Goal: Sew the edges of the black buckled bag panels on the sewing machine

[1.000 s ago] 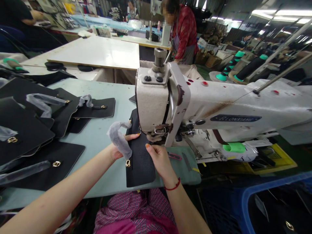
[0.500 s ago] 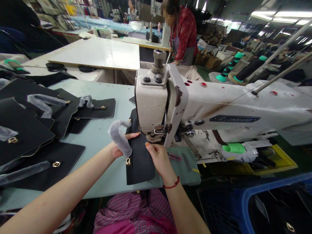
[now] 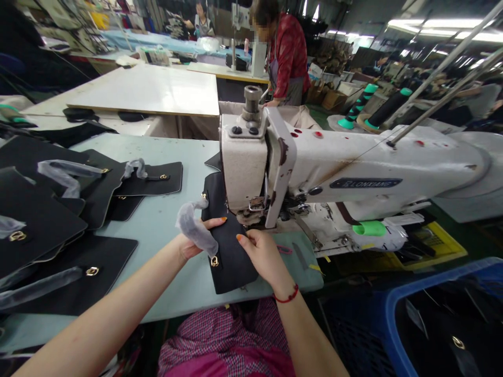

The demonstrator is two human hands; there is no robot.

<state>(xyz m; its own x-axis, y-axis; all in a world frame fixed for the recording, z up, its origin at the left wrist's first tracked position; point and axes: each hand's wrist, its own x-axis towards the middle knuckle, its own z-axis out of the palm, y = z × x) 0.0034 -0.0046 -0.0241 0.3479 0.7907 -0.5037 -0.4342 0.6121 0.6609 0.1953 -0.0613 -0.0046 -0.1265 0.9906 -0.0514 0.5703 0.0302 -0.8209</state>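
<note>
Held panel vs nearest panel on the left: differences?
The held panel extends beneath the sewing machine head, left hand and right hand on it; the near-left panel lies partly under other panels. The held panel's wrapped handle curls; the near-left panel's wrapped handle runs nearly straight. Both are black with gold-coloured fittings.

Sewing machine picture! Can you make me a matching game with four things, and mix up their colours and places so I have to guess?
Things:
1. sewing machine
2. bracelet
3. plastic basket
4. left hand

Clues:
A. blue, at the lower right
B. on the black panel, partly hidden by the wrapped handle
C. white, with a dark nameplate
D. red, on the wrist of the right hand

Right pairs: 1-C, 2-D, 3-A, 4-B
</note>
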